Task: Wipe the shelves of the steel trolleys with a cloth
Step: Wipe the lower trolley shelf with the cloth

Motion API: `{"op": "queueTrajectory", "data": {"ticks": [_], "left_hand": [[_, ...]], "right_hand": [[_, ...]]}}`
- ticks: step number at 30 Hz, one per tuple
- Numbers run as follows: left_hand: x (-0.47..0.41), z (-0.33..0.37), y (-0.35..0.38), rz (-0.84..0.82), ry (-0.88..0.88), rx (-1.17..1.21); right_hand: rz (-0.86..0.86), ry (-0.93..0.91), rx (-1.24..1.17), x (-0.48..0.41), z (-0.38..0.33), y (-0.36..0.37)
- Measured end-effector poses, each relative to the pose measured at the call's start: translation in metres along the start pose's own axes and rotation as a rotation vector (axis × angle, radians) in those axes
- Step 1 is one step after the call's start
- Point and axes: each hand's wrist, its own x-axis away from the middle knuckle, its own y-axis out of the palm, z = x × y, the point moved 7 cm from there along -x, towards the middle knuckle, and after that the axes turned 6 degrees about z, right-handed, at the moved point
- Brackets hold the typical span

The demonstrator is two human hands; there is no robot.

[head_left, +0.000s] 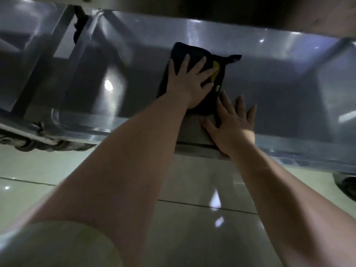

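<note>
A low steel trolley shelf (279,78) runs across the upper half of the view. A dark folded cloth (185,50) with a yellow patch lies flat on it near the middle. My left hand (189,83) presses down on the cloth with its fingers spread straight. Just to the right, my right hand (231,124) lies flat on the bare shelf by its front rim, fingers straight and spread, holding nothing. The cloth's near end is hidden under my left palm.
A second steel trolley (28,45) stands against the first at the left, with upright steel posts (81,51) between them. Castor wheels (27,145) show at lower left and another wheel (346,185) at the right edge. Glossy pale floor tiles (192,228) lie below.
</note>
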Motion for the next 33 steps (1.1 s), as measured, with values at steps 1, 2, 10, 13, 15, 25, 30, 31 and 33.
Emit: {"op": "queueTrajectory", "data": {"ticks": [1, 2, 10, 13, 15, 25, 30, 31, 33], "left_hand": [[0.004, -0.024, -0.003, 0.014, -0.045, -0.009], [0.010, -0.056, -0.007, 0.033, -0.125, -0.015], [0.122, -0.239, -0.025, 0.096, -0.579, -0.024], [0.133, -0.208, -0.019, 0.112, -0.610, 0.001], [0.132, -0.164, -0.015, 0.117, -0.569, -0.009], [0.081, 0.168, 0.029, -0.119, -0.055, 0.000], [0.091, 0.167, 0.007, -0.097, -0.042, 0.210], [0.096, 0.157, -0.004, -0.035, -0.042, 0.295], [0.112, 0.134, -0.024, 0.114, -0.070, 0.421]], "right_hand": [[0.006, 0.001, -0.009, 0.000, -0.001, 0.000], [0.016, 0.002, -0.021, 0.000, -0.001, -0.001], [0.013, 0.076, 0.041, 0.002, 0.003, -0.003], [-0.020, 0.265, -0.004, 0.002, 0.019, -0.005], [-0.053, 0.296, -0.126, 0.000, 0.024, -0.007], [-0.083, 0.504, -1.117, -0.002, 0.079, -0.045], [-0.057, 0.351, -0.730, -0.010, 0.096, -0.063], [-0.059, 0.281, -0.632, -0.012, 0.090, -0.065], [-0.089, 0.119, -0.453, -0.013, 0.075, -0.066]]}}
